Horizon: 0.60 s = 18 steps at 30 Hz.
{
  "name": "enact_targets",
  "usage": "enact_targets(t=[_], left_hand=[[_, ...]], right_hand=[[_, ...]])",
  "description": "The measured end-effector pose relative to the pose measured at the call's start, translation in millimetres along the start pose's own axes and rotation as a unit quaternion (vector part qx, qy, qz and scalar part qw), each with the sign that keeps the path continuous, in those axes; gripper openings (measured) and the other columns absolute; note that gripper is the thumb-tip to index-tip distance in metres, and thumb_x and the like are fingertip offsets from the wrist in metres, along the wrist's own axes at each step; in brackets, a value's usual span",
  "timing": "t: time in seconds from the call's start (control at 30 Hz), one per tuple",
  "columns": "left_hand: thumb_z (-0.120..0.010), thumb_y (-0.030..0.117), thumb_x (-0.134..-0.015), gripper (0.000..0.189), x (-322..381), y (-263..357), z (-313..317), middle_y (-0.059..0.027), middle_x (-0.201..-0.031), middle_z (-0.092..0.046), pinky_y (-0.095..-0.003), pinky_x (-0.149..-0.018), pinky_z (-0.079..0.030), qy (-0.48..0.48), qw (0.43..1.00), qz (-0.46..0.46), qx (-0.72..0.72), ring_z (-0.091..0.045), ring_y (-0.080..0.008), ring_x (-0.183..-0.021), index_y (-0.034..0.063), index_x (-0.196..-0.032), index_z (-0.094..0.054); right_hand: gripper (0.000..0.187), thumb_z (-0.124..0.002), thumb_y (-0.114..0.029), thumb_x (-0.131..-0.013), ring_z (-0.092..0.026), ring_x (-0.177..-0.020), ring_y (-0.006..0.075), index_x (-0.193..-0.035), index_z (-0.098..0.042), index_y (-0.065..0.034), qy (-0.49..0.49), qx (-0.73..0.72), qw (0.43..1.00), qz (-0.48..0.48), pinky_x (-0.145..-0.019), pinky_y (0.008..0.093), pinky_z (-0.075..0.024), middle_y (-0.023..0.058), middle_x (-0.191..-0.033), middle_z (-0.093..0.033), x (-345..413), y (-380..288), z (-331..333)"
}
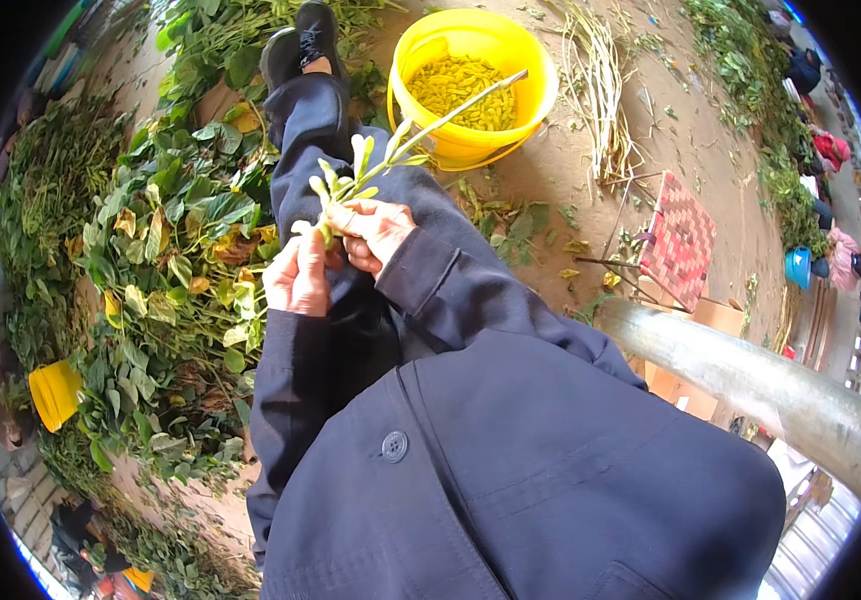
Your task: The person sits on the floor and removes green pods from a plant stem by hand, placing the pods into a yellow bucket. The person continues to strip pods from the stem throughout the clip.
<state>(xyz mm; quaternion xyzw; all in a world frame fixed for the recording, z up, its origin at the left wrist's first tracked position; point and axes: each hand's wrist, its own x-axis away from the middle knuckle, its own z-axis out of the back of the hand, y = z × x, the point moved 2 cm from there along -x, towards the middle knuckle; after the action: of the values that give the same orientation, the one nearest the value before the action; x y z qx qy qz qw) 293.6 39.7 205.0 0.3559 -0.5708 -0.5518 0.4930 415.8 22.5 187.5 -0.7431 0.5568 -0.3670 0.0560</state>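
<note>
Above my lap I hold a green soybean stalk (pixel 445 118) with several plump pods (pixel 361 154) on it. My right hand (pixel 374 234) grips the leafless stem near its podded end, and the bare cut end slants up and right over the bucket. My left hand (pixel 297 276) pinches a pod (pixel 301 226) between thumb and finger, close beside the right fingers; whether that pod is still joined to the stalk cannot be told. Beyond my knees stands a yellow plastic bucket (pixel 430 142), partly filled with loose green pods (pixel 468 90).
Leafy soybean plants (pixel 168 225) lie heaped along my left. Stripped stalks (pixel 599 90) lie right of the bucket. A folding stool with a red woven seat (pixel 678 244) and a thick metal pole (pixel 745 382) are at my right. Other people (pixel 843 259) sit by plants at the far right.
</note>
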Motion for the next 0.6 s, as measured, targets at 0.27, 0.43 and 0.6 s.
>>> enact_targets(t=[0.27, 0.43, 0.6], left_hand=[[-0.051, 0.027, -0.085, 0.023, -3, -4, -17, -0.0026, -0.072, -0.053, -0.0183, -0.031, -0.019, -0.213, 0.884, 0.142, 0.392, -0.023, -0.0041, -0.031, 0.0076, -0.098, -0.049], [-0.054, 0.021, -0.083, 0.022, -2, -26, -9, -0.0033, -0.067, -0.055, -0.0185, -0.031, -0.021, -0.079, 0.898, 0.185, 0.391, -0.028, -0.0045, -0.031, 0.0064, -0.099, -0.052], [-0.054, 0.015, -0.082, 0.019, -2, -8, -15, -0.0058, -0.061, -0.053, -0.0215, -0.033, -0.027, -0.091, 0.907, 0.131, 0.389, -0.035, -0.0085, -0.034, 0.0032, -0.096, -0.053]], right_hand=[[0.013, -0.056, -0.015, -0.083, -0.052, -0.059, 0.0070, -0.091, -0.057, -0.0056, -0.069, -0.026, 0.995, -0.072, -0.051, 0.0183, -0.0381, 0.0023, -0.075, -0.058, 5, -5, 8], [0.015, -0.054, -0.011, -0.084, -0.057, -0.074, 0.0151, -0.094, -0.055, 0.0004, -0.041, -0.075, 0.994, -0.063, -0.064, 0.0247, -0.0452, 0.0076, -0.083, -0.059, 14, -13, -7], [0.016, -0.055, -0.009, -0.083, -0.053, -0.061, 0.0124, -0.093, -0.055, 0.0038, -0.102, -0.003, 0.995, -0.010, -0.056, 0.0216, -0.0429, 0.0072, -0.078, -0.058, 8, -10, 1]])
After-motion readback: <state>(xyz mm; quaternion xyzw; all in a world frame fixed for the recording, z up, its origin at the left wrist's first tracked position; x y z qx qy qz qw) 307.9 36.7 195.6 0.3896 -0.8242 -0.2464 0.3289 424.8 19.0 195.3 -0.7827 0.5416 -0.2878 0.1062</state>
